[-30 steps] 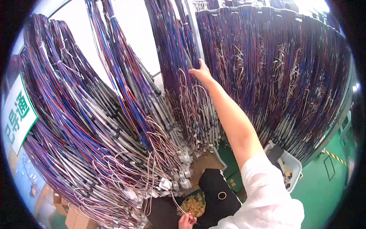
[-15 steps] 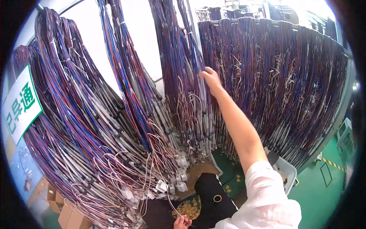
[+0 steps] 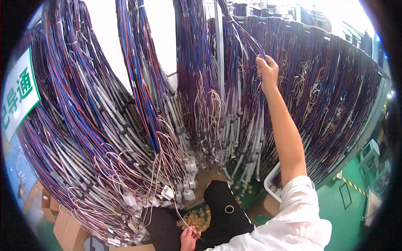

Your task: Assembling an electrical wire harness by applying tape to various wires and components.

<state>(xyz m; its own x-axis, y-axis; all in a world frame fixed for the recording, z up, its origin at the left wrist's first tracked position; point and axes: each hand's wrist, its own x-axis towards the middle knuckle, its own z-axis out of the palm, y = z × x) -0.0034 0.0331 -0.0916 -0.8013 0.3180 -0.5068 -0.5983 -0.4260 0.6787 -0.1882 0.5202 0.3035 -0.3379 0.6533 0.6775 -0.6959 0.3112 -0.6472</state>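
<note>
My right arm reaches up to a hanging bundle of dark, blue and purplish wires [image 3: 250,39]. My right hand [image 3: 268,72] is closed around that bundle, which bends toward it from above. Low in the view, my left hand [image 3: 190,237] pinches a thin pale wire [image 3: 179,213] near its end. That wire runs up into the wire harnesses [image 3: 138,159] hanging at the left, which have grey sleeves and white connectors [image 3: 189,195] at their lower ends. A small ring, perhaps a tape roll [image 3: 226,211], lies on dark cloth beside my left hand.
Dense rows of harnesses [image 3: 310,96] hang from a rack at the right. A white sign [image 3: 21,94] with green marks hangs at the left. Cardboard boxes [image 3: 69,228], a whitish bin [image 3: 272,184], tan scraps [image 3: 197,220] and a grey-green stool [image 3: 369,154] stand or lie low around me.
My right hand has moved right and slightly up, drawing the wire bundle away from the hanging row. The view has shifted slightly. My left hand still pinches the wire.
</note>
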